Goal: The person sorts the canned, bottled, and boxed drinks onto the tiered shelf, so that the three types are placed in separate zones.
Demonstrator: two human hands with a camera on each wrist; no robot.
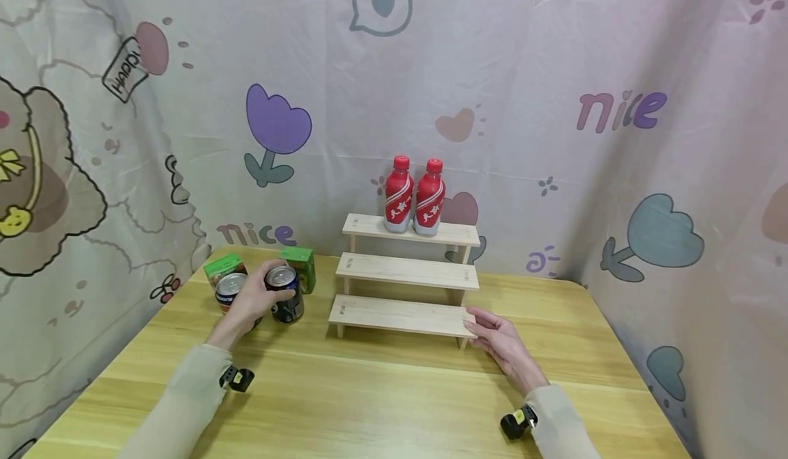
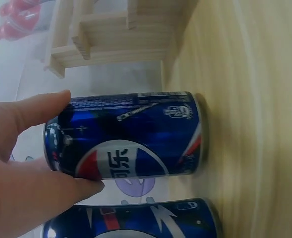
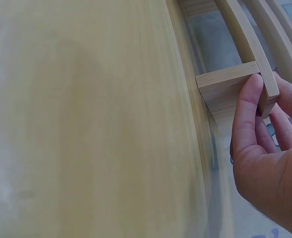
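My left hand (image 1: 254,297) grips a dark blue cola can (image 1: 288,303) near its top, thumb on one side and fingers on the other. The can stands upright, its base right at the table; its label faces the camera in the left wrist view. Another blue can (image 2: 136,220) is beside it there, partly cut off by the frame edge. With thumb and fingers, my right hand (image 1: 501,341) pinches the right end of the lowest step of a three-step wooden rack (image 1: 394,314). The board end (image 3: 269,87) sits between thumb and fingers in the right wrist view.
Two red bottles (image 1: 398,195) stand on the rack's top step. One green box (image 1: 301,271) is behind the gripped can; a second green box (image 1: 223,265) stands farther left, behind a can (image 1: 230,285). A patterned cloth (image 1: 394,89) hangs behind the wooden table (image 1: 369,404).
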